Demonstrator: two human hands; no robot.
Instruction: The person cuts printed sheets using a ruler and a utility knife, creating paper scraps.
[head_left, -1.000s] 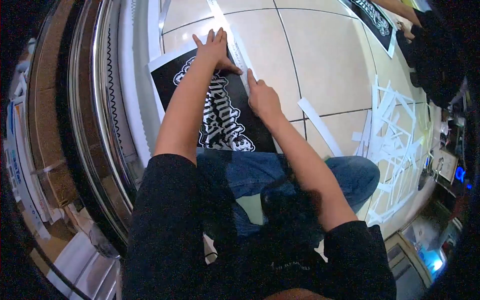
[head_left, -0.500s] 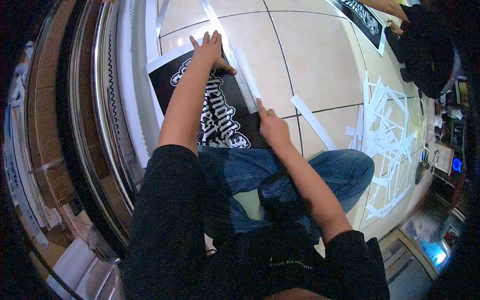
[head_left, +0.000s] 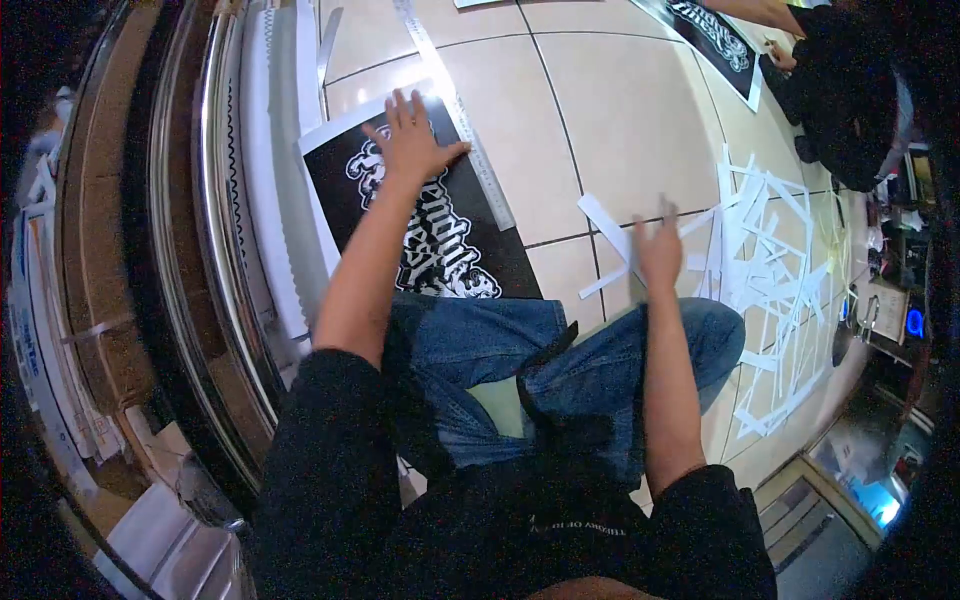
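A black sheet printed with white ornate lettering [head_left: 440,232] lies on the floor in front of my knees, a white margin showing along its left and top sides. Fingers spread, my left hand [head_left: 410,145] rests flat on its upper part. The thumb touches a long ruler [head_left: 482,180] lying along the sheet's right edge. My right hand [head_left: 658,248], smeared by motion, is off to the right with its fingers stretched apart. I see nothing held in it. Beside and beneath it are loose white strips [head_left: 603,218].
A tangled heap of white offcuts [head_left: 765,260] covers the tiles at right. Another person [head_left: 850,95] in dark clothing works over a similar black print [head_left: 715,35] at upper right. Rolls and metal rails [head_left: 215,150] run along my left side.
My right hand has moved from the ruler's lower end to the strips on the right. A white strip beside the ruler is gone from there, and another strip lies near the right hand.
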